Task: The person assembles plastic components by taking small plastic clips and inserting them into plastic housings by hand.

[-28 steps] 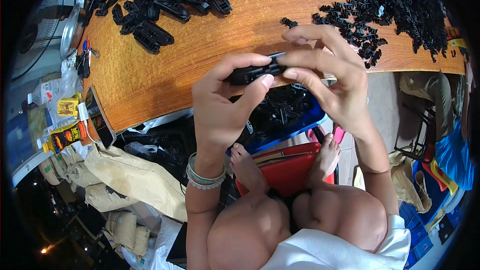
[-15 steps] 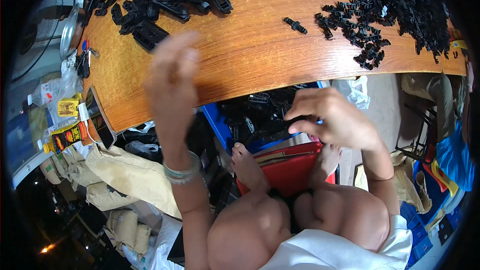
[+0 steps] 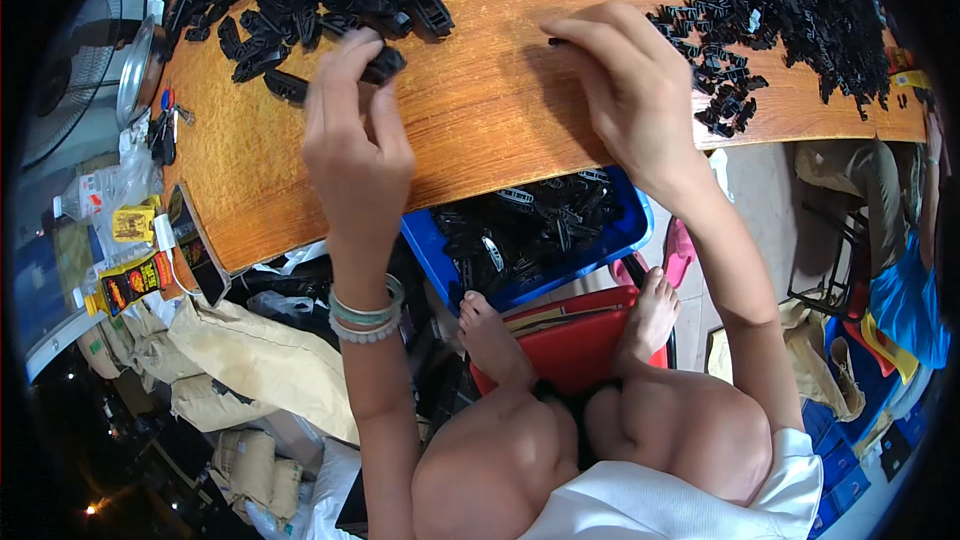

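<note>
My left hand (image 3: 355,130) is over the table's left part, its thumb and fingers closed on a black plastic housing (image 3: 385,65). Just left of it, a similar long black housing (image 3: 287,87) lies partly behind my fingers. My right hand (image 3: 640,90) reaches over the middle of the table. Its fingertips pinch a small black clip (image 3: 557,41), mostly hidden and slightly blurred. Beyond my left hand spreads a heap of black housings (image 3: 310,0). To the right of my right hand lie many small black clips (image 3: 720,80).
A blue bin (image 3: 437,265) with black parts stands below the table edge (image 3: 280,230). A red stool (image 3: 565,350) is under my feet. Keys (image 3: 180,110) and a fan (image 3: 80,60) are at the left. At the far right another person's arm (image 3: 930,190) shows.
My right hand has moved from above the bin up over the table, where a lone clip lay; the dark part it held is gone. My left hand now holds a housing.
</note>
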A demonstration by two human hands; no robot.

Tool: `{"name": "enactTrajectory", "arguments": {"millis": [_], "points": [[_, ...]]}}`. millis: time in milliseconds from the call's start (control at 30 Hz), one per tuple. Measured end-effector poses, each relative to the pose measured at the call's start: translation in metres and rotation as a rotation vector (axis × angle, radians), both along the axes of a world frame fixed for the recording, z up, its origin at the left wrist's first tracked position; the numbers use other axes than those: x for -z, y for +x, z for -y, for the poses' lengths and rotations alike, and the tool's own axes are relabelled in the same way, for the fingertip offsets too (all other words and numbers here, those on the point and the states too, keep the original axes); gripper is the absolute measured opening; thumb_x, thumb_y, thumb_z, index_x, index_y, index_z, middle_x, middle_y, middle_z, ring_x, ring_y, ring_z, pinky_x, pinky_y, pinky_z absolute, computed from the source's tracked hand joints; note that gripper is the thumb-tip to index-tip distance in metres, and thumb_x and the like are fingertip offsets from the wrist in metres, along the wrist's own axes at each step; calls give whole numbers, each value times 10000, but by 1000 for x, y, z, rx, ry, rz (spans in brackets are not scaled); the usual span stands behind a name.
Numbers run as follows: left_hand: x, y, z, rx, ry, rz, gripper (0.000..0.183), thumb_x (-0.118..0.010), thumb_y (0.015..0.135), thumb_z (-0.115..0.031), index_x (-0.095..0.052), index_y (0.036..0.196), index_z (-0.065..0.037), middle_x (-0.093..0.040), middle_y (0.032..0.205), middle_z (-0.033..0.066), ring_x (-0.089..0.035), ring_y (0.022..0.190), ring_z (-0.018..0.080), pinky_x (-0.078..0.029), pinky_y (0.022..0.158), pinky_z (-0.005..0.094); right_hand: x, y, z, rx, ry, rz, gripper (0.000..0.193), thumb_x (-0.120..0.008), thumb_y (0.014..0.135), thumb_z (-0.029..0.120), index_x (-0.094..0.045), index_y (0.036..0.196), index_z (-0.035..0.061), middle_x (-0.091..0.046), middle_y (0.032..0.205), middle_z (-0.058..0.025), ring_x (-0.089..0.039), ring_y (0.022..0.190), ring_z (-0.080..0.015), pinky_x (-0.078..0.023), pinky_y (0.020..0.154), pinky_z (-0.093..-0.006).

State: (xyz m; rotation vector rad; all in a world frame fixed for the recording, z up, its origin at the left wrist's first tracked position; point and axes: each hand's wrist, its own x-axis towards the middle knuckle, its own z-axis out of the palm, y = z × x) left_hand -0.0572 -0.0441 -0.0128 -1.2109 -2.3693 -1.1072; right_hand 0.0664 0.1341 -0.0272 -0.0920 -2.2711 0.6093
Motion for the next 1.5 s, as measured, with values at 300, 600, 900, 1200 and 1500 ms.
{"name": "enactTrajectory", "arguments": {"millis": [300,600,900,1200,1500], "points": [[-15,41,-9,188,238,1140,249,-634,832,-66,-624,1054,46,-636,754,91,-588,590,107,-468,544,200,-21,33,23,-237,-1236,6,193,-571,864,-14,-595,1052,-51,-661,769,-86,-629,694,-121,-507,636,-209],[-22,65,-14,317,300,1178,300,-604,778,67,-570,1075,97,-649,861,172,-661,710,214,-560,642,279,-17,38,27,-219,-892,-1,164,-686,735,-32,-699,892,15,-590,854,-70,-513,851,-146,-424,737,-268],[-26,67,-9,316,237,1094,250,-591,798,47,-578,1044,91,-650,856,164,-662,710,195,-549,640,264,-14,44,33,-175,-895,97,193,-694,756,52,-674,943,8,-596,854,-70,-533,746,-145,-418,645,-244],[-23,59,3,371,238,990,247,-575,838,-31,-598,1061,74,-652,905,145,-650,796,182,-521,724,268,-24,60,22,-324,-918,371,197,-688,761,60,-654,936,-25,-602,818,-80,-560,751,-175,-437,664,-282],[-1,-178,76,-239,186,176,345,-492,943,-237,-564,1153,27,-560,1193,144,-510,1115,208,-364,968,308,-21,54,51,-366,-500,330,242,-641,749,-20,-633,991,-21,-597,1017,-171,-598,907,-324,-491,769,-370]]}}
